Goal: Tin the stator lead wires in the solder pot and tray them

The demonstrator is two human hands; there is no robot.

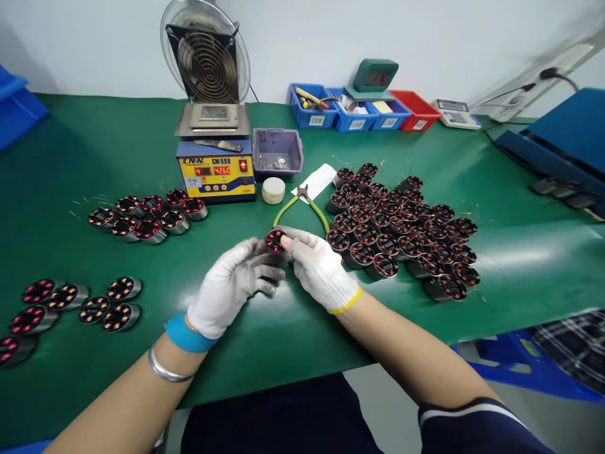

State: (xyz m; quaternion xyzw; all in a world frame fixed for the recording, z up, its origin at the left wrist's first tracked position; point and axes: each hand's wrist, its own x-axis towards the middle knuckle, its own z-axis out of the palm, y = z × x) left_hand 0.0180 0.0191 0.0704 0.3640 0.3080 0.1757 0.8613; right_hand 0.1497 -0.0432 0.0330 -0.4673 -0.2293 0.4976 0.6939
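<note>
A green clock [375,75] stands over blue bins [344,120], near a red bin [428,118] and a calculator [456,115].

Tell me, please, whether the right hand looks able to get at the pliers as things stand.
Probably yes: the pliers lie just beyond the right hand with nothing seen lying on them, though that hand is holding the stator.

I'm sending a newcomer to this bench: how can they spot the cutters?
On the green table, find the yellow-fronted box with the fan above it. Right of it, past the small round cream container, lie the cutters. Two bright green handles, spread wide, set them apart from the dark cylinders farther right.
</note>
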